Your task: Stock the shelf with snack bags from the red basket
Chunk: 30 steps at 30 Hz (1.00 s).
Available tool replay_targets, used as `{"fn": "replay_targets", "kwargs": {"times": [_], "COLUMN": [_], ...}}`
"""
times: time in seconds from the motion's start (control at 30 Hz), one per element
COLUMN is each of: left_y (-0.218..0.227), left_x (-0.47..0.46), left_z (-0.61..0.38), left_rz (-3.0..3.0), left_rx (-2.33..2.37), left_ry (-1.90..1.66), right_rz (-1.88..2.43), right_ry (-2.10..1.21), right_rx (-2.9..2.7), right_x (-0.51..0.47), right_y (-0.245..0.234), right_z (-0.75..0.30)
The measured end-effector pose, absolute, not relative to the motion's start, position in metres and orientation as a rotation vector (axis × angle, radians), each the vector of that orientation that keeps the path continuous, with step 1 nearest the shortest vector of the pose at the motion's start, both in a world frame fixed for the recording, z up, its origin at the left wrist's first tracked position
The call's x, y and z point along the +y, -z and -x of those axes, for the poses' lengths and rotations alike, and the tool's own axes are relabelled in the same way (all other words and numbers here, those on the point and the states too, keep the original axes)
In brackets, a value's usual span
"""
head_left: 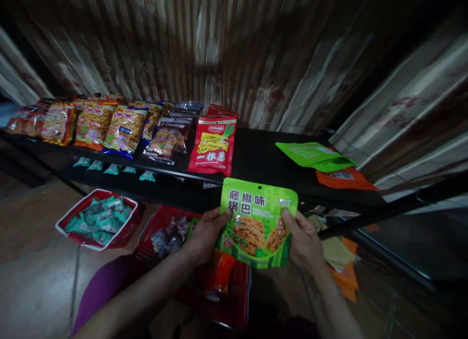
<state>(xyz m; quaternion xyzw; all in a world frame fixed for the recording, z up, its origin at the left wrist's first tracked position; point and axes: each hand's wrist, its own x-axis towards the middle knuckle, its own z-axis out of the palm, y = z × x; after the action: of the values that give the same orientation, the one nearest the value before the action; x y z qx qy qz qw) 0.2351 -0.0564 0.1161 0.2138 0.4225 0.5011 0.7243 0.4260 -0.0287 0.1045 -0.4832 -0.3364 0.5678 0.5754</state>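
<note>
A bright green snack pouch [258,222] with a picture of brown crisps is held upright in front of the black shelf [256,153]. My left hand [208,231] grips its left edge, thumb on the front. On the right edge my right hand [302,234] pinches it the same way, and the fingers behind the pouch are hidden. Just beyond it on the shelf stands a red snack pouch [214,146] with a green onion picture. Below my left forearm is a red basket [241,300] holding an orange packet [219,273] and small wrapped snacks [173,234].
Several snack bags [124,129] stand in a row on the shelf's left. A green pouch [314,156] lies over an orange pouch [345,178] at the right. A second red basket [126,231] holds teal packets [104,219]. Pleated curtains [219,51] hang behind.
</note>
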Motion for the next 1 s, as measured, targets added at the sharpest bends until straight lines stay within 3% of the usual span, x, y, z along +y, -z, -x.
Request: {"fn": "replay_targets", "kwargs": {"times": [0.43,1.0], "left_y": [-0.123,-0.155], "left_x": [-0.056,-0.031], "left_z": [-0.237,-0.239], "left_rz": [-0.489,-0.708], "left_rx": [1.033,0.857], "left_ry": [-1.116,-1.188], "right_rz": [1.094,0.944], "right_ry": [-1.346,-1.375], "right_rx": [-0.866,-0.967], "right_x": [-0.022,-0.024], "right_y": [-0.091,-0.137], "right_z": [-0.427,-0.426]}}
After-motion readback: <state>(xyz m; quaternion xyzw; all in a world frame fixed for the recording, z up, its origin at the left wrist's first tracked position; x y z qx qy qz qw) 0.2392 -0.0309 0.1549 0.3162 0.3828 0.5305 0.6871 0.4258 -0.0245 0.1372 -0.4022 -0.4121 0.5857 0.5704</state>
